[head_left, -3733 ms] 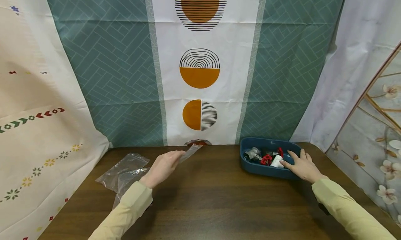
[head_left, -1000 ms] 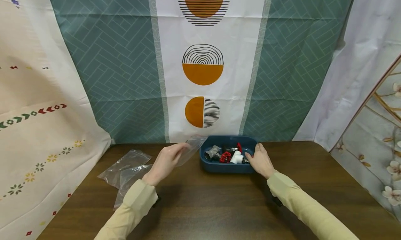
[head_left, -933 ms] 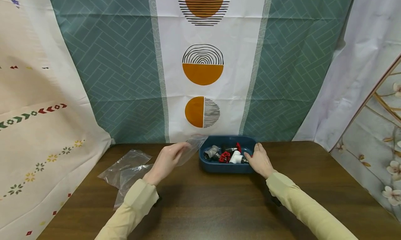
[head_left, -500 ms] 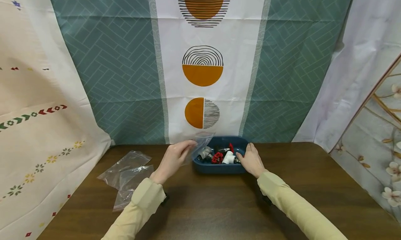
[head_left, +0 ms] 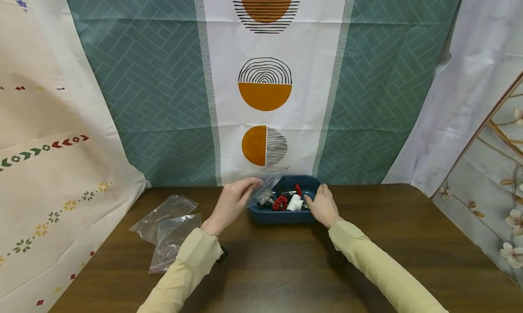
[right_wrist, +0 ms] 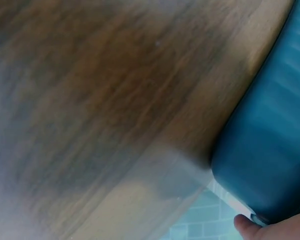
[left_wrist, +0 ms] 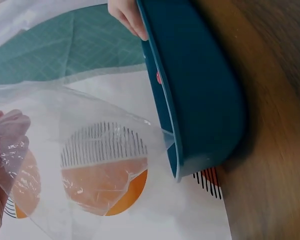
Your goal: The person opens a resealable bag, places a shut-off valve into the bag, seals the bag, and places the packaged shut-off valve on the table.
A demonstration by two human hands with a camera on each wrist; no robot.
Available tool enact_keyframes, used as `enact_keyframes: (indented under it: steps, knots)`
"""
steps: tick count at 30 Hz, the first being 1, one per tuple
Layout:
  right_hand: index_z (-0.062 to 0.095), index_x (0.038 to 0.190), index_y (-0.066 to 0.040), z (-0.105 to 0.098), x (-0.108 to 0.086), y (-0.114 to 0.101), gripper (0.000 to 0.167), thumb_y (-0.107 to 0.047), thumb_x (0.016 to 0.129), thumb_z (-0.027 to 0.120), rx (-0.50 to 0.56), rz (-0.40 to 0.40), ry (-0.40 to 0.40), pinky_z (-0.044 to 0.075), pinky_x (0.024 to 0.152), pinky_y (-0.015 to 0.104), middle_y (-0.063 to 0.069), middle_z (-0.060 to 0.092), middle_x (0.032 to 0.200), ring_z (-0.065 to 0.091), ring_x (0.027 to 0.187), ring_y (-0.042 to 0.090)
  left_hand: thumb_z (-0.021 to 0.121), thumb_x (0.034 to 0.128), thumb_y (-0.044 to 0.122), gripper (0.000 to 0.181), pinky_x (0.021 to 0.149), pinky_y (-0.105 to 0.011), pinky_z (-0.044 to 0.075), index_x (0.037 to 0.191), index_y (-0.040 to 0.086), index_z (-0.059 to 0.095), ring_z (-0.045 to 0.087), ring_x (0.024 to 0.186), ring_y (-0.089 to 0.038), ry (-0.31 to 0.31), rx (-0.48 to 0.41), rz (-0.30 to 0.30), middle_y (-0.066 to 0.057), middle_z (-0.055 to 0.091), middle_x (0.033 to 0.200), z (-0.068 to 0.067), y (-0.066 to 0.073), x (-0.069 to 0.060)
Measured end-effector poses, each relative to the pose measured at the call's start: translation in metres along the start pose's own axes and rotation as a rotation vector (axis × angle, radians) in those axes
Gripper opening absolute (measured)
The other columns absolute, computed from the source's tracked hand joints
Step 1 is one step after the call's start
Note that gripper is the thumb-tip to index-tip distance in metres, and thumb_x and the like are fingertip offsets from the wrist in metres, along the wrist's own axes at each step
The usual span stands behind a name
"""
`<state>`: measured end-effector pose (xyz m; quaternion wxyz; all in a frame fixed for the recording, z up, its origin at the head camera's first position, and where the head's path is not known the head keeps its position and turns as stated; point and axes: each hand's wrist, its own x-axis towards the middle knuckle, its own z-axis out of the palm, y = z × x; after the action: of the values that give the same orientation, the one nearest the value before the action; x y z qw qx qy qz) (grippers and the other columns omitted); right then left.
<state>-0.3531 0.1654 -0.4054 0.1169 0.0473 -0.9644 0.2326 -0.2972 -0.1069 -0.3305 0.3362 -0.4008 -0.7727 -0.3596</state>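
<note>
My left hand [head_left: 234, 199] pinches a clear zip bag [head_left: 270, 181], which hangs over the left end of a dark blue plastic bin [head_left: 282, 217]. In the left wrist view the thin bag [left_wrist: 105, 200] spreads out from the fingers and overlaps the bin's rim. My right hand [head_left: 323, 207] grips the bin's right end, thumb over the rim; some of its fingers are hidden. Inside the bin lie a white pipe fitting [head_left: 294, 203], a red valve handwheel [head_left: 280, 203], a second red-handled valve [head_left: 298, 190] and a greyish fitting [head_left: 266, 198] seen partly through the bag.
More clear plastic bags [head_left: 173, 231] lie flat on the left of the dark wooden table [head_left: 278, 272]. A patterned cloth [head_left: 265, 117] hangs behind the table's back edge. Floral cloths stand on both sides.
The right hand has slid the bin leftwards from the table's far right to its middle. The left hand has moved slightly right, bringing its bag over the bin's left end.
</note>
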Motion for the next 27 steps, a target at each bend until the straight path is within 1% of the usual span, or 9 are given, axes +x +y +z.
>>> enact_keyframes:
  steps: [2,5,12,15,19,22,27]
  knots:
    - [0.018,0.129,0.024,0.0,0.001,-0.001,0.071,-0.03,0.094,0.046,-0.006,0.003,-0.001,0.019,0.1,0.047,0.037,0.015,0.136,0.015,0.126,0.045,0.058,0.0865,-0.002,0.015,0.077,-0.024,0.046,0.099,0.003,0.065,0.06,0.088,-0.011,0.008,-0.007,-0.001,-0.003,0.065,0.095,0.001,0.001,0.001]
    - [0.018,0.129,0.024,0.002,0.002,-0.003,0.07,-0.029,0.094,0.046,-0.013,0.006,0.001,0.02,0.1,0.047,0.037,0.015,0.137,0.015,0.126,0.045,0.057,0.0866,-0.002,0.015,0.077,-0.025,0.046,0.098,0.003,0.065,0.06,0.087,-0.011,0.024,-0.05,-0.006,-0.003,0.065,0.094,0.004,0.002,0.002]
    - [0.02,0.129,0.024,0.004,0.004,-0.005,0.069,-0.029,0.094,0.045,-0.024,0.01,0.003,0.021,0.1,0.047,0.036,0.017,0.136,0.016,0.126,0.044,0.055,0.0886,0.001,0.015,0.074,-0.026,0.048,0.1,0.002,0.065,0.062,0.082,-0.016,0.055,-0.246,-0.066,-0.005,0.066,0.092,0.012,0.007,0.007]
    - [0.019,0.129,0.024,0.003,0.004,-0.006,0.069,-0.03,0.095,0.045,-0.009,-0.002,-0.005,0.02,0.1,0.047,0.037,0.016,0.136,0.015,0.126,0.045,0.054,0.0885,-0.002,0.015,0.074,-0.028,0.048,0.1,-0.002,0.064,0.062,0.08,-0.02,0.052,-0.317,-0.119,-0.011,0.065,0.092,0.007,0.022,0.01]
    - [0.016,0.13,0.024,-0.002,0.004,-0.004,0.071,-0.032,0.095,0.044,0.03,-0.021,-0.032,0.019,0.1,0.049,0.037,0.013,0.137,0.013,0.126,0.046,0.052,0.0865,-0.01,0.015,0.074,-0.033,0.049,0.099,-0.01,0.061,0.062,0.081,-0.031,0.04,-0.399,-0.178,-0.021,0.063,0.092,0.001,0.04,0.015]
    - [0.014,0.13,0.023,-0.007,0.004,-0.003,0.072,-0.033,0.096,0.043,0.066,-0.034,-0.057,0.017,0.1,0.05,0.037,0.01,0.138,0.011,0.126,0.046,0.052,0.0867,-0.01,0.016,0.074,-0.033,0.049,0.1,-0.011,0.061,0.061,0.082,-0.034,0.044,-0.443,-0.195,-0.023,0.063,0.093,0.001,0.04,0.014]
    - [0.015,0.133,0.02,-0.021,0.004,-0.007,0.07,-0.032,0.096,0.043,0.126,-0.07,-0.061,0.014,0.1,0.051,0.034,0.008,0.14,0.009,0.128,0.044,0.051,0.0874,-0.01,0.015,0.073,-0.035,0.049,0.1,-0.011,0.06,0.062,0.082,-0.031,0.051,-0.462,-0.23,-0.023,0.062,0.093,-0.001,0.04,0.011]
